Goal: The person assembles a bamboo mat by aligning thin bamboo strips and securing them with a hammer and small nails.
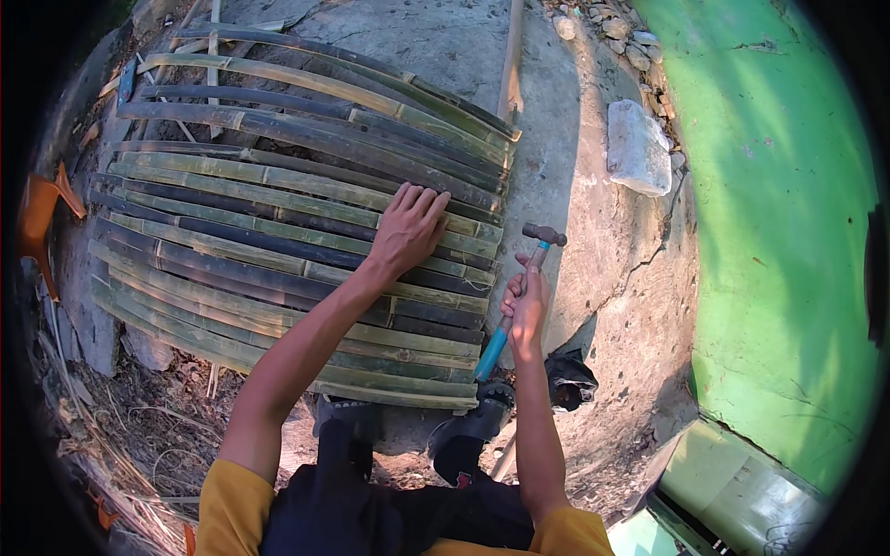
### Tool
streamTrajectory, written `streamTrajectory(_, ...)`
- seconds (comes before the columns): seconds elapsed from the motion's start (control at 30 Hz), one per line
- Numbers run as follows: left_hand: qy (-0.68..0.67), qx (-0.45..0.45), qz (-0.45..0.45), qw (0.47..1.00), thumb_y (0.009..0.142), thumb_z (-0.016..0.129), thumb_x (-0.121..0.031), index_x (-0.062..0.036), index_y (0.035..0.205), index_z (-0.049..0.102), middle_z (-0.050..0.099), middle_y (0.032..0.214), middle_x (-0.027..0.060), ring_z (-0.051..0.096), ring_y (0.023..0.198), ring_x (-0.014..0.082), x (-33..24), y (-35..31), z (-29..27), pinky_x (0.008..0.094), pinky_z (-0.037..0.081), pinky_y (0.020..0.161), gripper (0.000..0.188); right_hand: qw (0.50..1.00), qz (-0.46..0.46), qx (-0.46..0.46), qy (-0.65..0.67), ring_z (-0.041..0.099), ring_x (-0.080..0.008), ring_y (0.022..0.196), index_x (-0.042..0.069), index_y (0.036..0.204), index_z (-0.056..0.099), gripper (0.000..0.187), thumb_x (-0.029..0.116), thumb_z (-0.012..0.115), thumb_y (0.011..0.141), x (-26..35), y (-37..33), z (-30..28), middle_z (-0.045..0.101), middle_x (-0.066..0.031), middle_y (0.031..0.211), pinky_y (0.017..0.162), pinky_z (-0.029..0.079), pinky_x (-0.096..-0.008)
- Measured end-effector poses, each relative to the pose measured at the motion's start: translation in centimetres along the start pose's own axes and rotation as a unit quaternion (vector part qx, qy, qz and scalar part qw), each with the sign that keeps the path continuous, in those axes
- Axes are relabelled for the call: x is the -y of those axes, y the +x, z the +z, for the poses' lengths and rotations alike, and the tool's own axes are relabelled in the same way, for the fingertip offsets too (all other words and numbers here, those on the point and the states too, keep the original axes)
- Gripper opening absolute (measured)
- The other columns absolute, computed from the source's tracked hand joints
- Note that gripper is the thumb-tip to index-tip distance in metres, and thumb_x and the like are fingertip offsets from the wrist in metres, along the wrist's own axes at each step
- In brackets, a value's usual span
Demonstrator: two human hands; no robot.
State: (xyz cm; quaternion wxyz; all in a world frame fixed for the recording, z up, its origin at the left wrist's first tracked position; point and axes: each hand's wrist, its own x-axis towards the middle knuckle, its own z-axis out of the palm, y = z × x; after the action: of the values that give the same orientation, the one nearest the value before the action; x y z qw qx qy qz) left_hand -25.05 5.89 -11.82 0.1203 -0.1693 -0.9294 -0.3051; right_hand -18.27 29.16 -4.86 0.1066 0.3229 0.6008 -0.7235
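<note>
Split bamboo slats [278, 232], green and dark brown, lie side by side as a wide panel in front of me. On the panel's right half rests my left hand [411, 227], palm down, its fingers reaching over the slats and slightly bent; I see nothing held in it. Just past the slats' right ends, my right hand [527, 301] is closed around the handle of a hammer [545, 235]. The hammer has a blue grip and a dark metal head, which points up and away from me.
A pale block [638, 148] sits on the concrete to the right, near loose stones [623, 37] and a green wall [769, 185]. A black bag [570, 378] lies by my right shoe. An orange object [39, 222] is at the far left. A pole [512, 60] lies beyond the slats.
</note>
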Motion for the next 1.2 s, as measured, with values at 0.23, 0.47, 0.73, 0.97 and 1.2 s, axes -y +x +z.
streamTrajectory(0.23, 0.014, 0.058, 0.002, 0.998, 0.091, 0.069, -0.025, -0.0057, 0.133, 0.055, 0.057, 0.128, 0.0133, 0.051, 0.125, 0.0329, 0.2, 0.8, -1.3, 0.0506, 0.033, 0.117, 0.048, 0.998, 0.005, 0.004, 0.066, 0.038, -0.0048, 0.054, 0.003, 0.142, 0.048, 0.047, 0.039, 0.043, 0.112, -1.3, -3.5, 2.5, 0.045, 0.0, 0.079, 0.047, 0.033, -0.0203)
streamTrajectory(0.47, 0.052, 0.002, 0.027, 0.998, 0.101, 0.061, -0.037, -0.0117, 0.156, 0.038, 0.028, 0.166, 0.0143, 0.022, 0.156, 0.0332, 0.7, 4.1, -1.0, 0.0541, 0.013, 0.128, 0.065, 0.996, -0.017, -0.052, 0.069, 0.039, -0.005, 0.053, 0.006, 0.139, 0.051, 0.043, 0.039, 0.04, 0.113, -1.5, -2.5, 1.0, 0.046, -0.0002, 0.076, 0.046, 0.034, -0.021)
streamTrajectory(0.73, 0.084, 0.013, 0.03, 0.996, 0.105, 0.05, -0.045, -0.0143, 0.162, 0.031, 0.02, 0.171, 0.0112, 0.016, 0.159, 0.0314, 0.5, 8.1, 2.7, 0.0561, 0.008, 0.128, 0.068, 0.997, -0.056, -0.045, 0.021, 0.037, -0.0038, 0.053, 0.006, 0.139, 0.048, 0.042, 0.037, 0.04, 0.113, -0.9, -1.9, 3.0, 0.048, -0.0008, 0.081, 0.044, 0.031, -0.0216)
streamTrajectory(0.97, 0.1, 0.057, 0.003, 0.993, 0.105, 0.045, -0.049, -0.0143, 0.161, 0.035, 0.024, 0.17, 0.0145, 0.017, 0.158, 0.0322, 1.1, 7.6, 4.9, 0.0577, 0.007, 0.127, 0.067, 0.997, -0.032, -0.015, -0.072, 0.035, -0.0039, 0.051, 0.005, 0.139, 0.047, 0.037, 0.03, 0.037, 0.114, -2.0, -0.3, 3.4, 0.047, 0.0006, 0.079, 0.044, 0.031, -0.0219)
streamTrajectory(1.2, 0.107, 0.054, 0.0, 0.993, 0.105, 0.045, -0.048, -0.0142, 0.161, 0.036, 0.025, 0.17, 0.0144, 0.018, 0.158, 0.0324, 1.5, 7.7, 4.4, 0.058, 0.008, 0.127, 0.066, 0.944, -0.179, -0.079, -0.266, 0.057, -0.0184, 0.055, 0.004, 0.137, 0.052, 0.033, 0.024, 0.042, 0.112, -0.4, 0.2, 2.3, 0.062, -0.0112, 0.08, 0.05, 0.045, -0.033)
